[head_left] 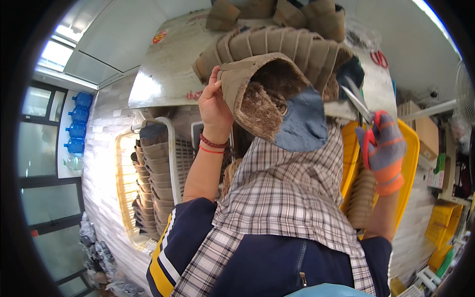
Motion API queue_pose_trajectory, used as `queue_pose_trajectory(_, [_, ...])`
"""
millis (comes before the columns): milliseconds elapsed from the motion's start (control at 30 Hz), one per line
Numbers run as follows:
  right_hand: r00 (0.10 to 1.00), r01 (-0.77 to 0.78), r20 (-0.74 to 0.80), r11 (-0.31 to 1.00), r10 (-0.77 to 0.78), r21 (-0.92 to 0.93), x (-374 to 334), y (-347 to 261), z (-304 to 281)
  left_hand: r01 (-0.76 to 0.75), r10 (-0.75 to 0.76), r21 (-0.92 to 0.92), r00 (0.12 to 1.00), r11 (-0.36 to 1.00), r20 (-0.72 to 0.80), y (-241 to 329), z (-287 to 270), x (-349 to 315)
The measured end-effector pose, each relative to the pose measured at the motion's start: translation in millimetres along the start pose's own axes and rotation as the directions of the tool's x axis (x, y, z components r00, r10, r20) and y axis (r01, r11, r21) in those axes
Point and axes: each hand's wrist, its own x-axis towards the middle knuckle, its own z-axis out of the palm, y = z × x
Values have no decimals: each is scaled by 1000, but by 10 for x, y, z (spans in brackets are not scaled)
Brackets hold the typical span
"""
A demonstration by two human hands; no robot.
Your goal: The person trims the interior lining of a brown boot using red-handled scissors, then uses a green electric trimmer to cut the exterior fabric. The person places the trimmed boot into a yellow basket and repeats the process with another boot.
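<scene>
My left hand (215,111), bare and with red bracelets at the wrist, grips the edge of a tan shoe upper (236,79). Its open side faces me, showing brown plush lining and a blue-grey flap at the lower right. To the right, my right hand (388,146) wears a grey and orange knit glove. It is closed on the red handles of a pair of scissors (357,102). Their blades are parted, point up and left, and stay apart from the upper. Behind the held piece, a curved row of nested tan uppers (267,43) lies on the table.
The pale worktable (163,74) also bears more uppers (321,17) at its far edge and red-handled scissors (379,59) at right. A cream basket (121,183) with stacked uppers stands left; a yellow bin (409,163) with more stands right. Blue water jugs (78,116) line the left wall.
</scene>
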Motion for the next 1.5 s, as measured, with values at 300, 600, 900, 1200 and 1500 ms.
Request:
queue_pose_trajectory(300, [948,163,312,929,-55,-332,-18,-251,364,94,-95,-26,994,995,-61,-252,102,-450])
queue_pose_trajectory(600, [974,35,224,952,36,-303,-158,-210,354,307,-163,-324,901,895,403,-354,-413,-347])
queue_pose_trajectory(900, [917,-348,-18,822,398,452,-618,16,652,300,-320,-282,947,911,-25,-525,-87,-507])
queue_pose_trajectory(1200, [855,-241,-275,806,439,541,-760,222,664,518,-541,-270,841,812,-16,-778,-96,-545])
queue_pose_trajectory(1500, [826,-526,-69,810,559,260,-761,655,371,676,-678,-129,734,726,33,-1175,-53,-503])
